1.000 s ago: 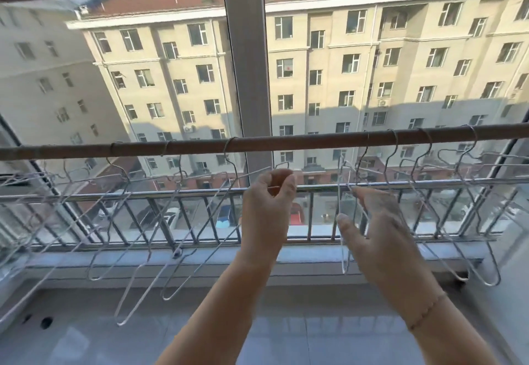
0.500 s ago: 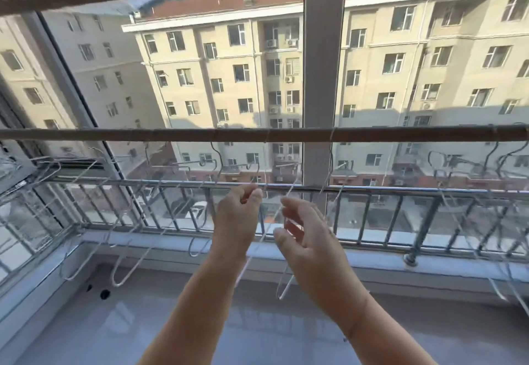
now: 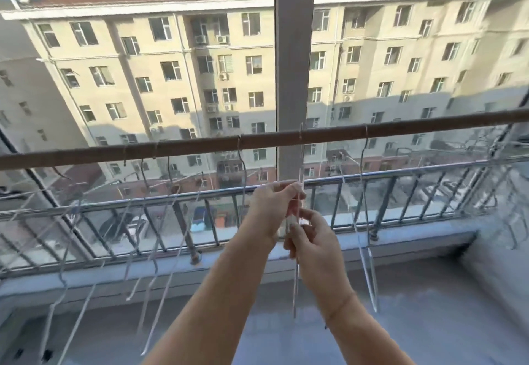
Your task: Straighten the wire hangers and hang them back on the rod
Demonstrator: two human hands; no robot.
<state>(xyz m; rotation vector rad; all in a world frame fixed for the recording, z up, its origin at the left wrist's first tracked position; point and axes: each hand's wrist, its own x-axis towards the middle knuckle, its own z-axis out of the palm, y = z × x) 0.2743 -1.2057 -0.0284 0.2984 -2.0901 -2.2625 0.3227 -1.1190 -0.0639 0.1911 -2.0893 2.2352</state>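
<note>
your left hand pinches the hanger between thumb and fingertips. right below it your right hand has its fingers curled round the same wire. the two hands sit close together, nearly touching.

the hanger faces you edge-on, so it reads as one thin upright line: a short stretch above your left hand, a pale tail below your right hand, and the middle hidden behind your fingers. its top runs up to the rod and crosses it just in front of the window post. the wire is so thin there that you cannot tell how the hook sits.

both forearms rise from the bottom edge, the left slanting in from the lower left and the right from the lower right, with the elbows cut off. the back of each hand faces you. a thin band at your right wrist is barely visible.

the rod runs across the whole view, tilted slightly up to the right. the other hangers hang from it on the left, blurred and tangled against the railing, their lower ends dangling over the floor. a lone hanger hangs to the right. beyond the glass stands a building.
</note>
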